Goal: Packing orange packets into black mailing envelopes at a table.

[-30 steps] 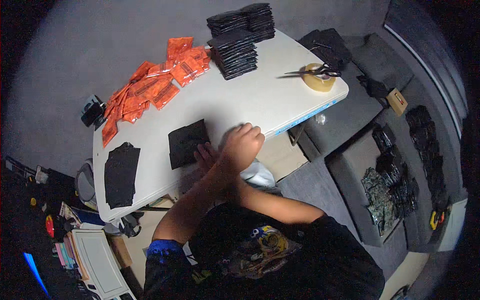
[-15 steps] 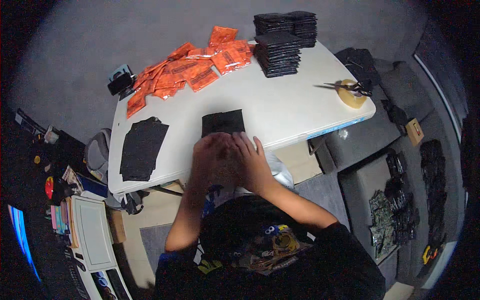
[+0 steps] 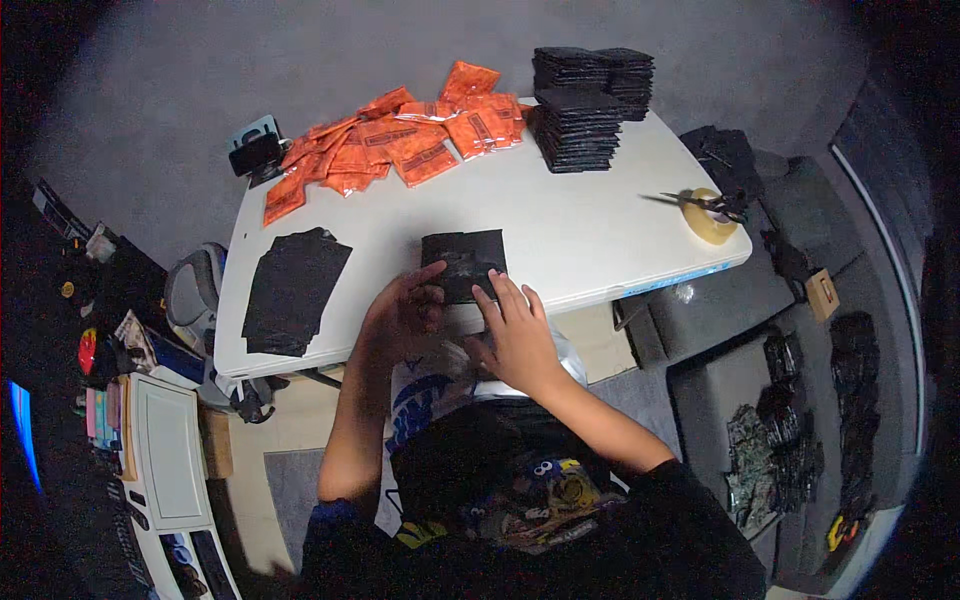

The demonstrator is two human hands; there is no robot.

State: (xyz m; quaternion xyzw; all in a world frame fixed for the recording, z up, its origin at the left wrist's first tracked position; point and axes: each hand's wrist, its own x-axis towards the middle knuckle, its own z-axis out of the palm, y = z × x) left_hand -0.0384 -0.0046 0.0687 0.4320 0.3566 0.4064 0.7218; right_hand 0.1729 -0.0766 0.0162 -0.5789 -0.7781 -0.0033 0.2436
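Note:
A small square of folded black plastic, perhaps a bag (image 3: 463, 243), lies flat on the white table (image 3: 560, 235) at its near edge. The fingers of my right hand (image 3: 520, 335) are stretched out, their tips resting on the square's right lower part. My left hand (image 3: 405, 305) is at its left lower edge, index finger extended to the plastic and the other fingers loosely bent apart. Neither hand grips anything that I can see. To the left lies a loose pile of flat black sheets or bags (image 3: 292, 295).
Orange packets (image 3: 375, 140) are heaped at the back. Stacks of folded black packs (image 3: 580, 130) stand back right. Black scissors (image 3: 730, 207) rest on a tape roll (image 3: 708, 225) at the right corner. A phone on a stand (image 3: 256, 153) stands back left; a grey sofa (image 3: 700, 320) is on the right.
My hands have moved apart from over the black square, uncovering more of it. The right fingers now rest on its right part. The whole view has shifted slightly.

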